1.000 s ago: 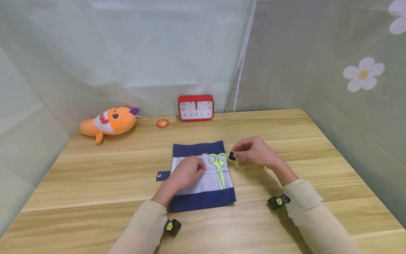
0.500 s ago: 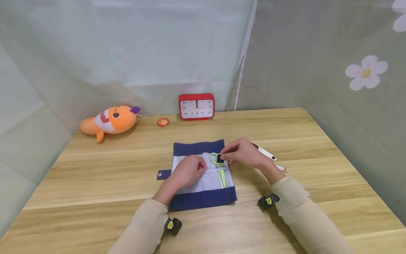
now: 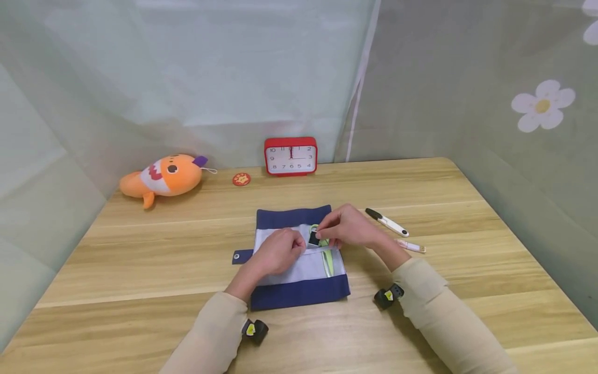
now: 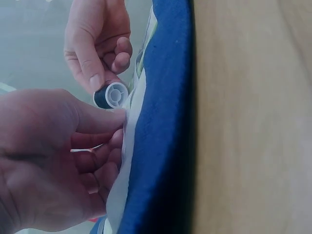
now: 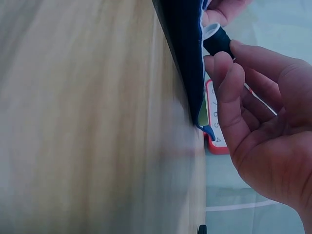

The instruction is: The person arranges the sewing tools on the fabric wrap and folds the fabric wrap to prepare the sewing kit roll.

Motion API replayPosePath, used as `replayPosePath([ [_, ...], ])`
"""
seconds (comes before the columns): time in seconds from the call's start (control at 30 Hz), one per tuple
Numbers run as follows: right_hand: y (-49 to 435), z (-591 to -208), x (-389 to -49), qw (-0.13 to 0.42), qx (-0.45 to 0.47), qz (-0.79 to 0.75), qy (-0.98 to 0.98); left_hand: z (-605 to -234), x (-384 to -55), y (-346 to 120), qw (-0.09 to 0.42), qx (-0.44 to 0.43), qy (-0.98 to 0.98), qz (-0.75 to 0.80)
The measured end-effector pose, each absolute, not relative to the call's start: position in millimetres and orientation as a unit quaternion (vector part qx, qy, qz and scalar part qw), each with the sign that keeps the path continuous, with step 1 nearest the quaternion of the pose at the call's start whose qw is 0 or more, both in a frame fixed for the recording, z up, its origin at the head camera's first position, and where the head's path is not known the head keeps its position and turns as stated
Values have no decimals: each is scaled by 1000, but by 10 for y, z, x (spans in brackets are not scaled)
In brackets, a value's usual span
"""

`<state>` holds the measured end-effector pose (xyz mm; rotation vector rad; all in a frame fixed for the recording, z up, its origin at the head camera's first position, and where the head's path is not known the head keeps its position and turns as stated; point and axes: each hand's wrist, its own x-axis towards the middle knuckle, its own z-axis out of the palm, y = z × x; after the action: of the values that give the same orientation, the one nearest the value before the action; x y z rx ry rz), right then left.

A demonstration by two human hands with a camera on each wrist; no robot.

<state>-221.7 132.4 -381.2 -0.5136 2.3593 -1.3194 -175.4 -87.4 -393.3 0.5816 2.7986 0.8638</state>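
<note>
A dark blue fabric roll-up pouch (image 3: 299, 295) with a pale lining lies unfolded on the table. Light green scissors (image 3: 329, 264) sit on its right side, tucked under a thin elastic band (image 3: 310, 251). My left hand (image 3: 279, 250) rests over the lining and pinches the band between thumb and forefinger. My right hand (image 3: 348, 227) pinches a spool of black thread (image 3: 313, 238) above the scissors handles, which it partly hides. In the left wrist view the spool (image 4: 103, 97) shows its white end, close to my left fingertips.
Right of the pouch lie a white pen-like item (image 3: 389, 223) with a dark tip and a small clear tube (image 3: 412, 246). At the back stand a red clock (image 3: 291, 157), a round red badge (image 3: 241, 179) and an orange plush toy (image 3: 177, 175).
My right hand has carried the thread spool leftward, from beside the pouch to over the scissors near the band. The pen-like item and tube have come into sight. My left hand stays put.
</note>
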Motion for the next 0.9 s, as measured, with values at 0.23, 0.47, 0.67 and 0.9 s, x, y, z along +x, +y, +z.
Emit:
replayPosePath([
  [0.23, 1269, -3829, -2213, 195, -199, -466, 840, -3930, -1763, -903, 94, 195, 927, 306],
  [0.47, 1239, -3844, -2213, 187, -202, -464, 842, -3925, -1768, -923, 105, 186, 923, 320],
  [0.67, 1210, -3859, -2220, 187, -193, -465, 843, -3917, -1777, -940, 119, 180, 920, 328],
  [0.9, 1191, -3854, -2218, 190, -180, -472, 842, -3934, -1799, -965, 118, 194, 916, 330],
])
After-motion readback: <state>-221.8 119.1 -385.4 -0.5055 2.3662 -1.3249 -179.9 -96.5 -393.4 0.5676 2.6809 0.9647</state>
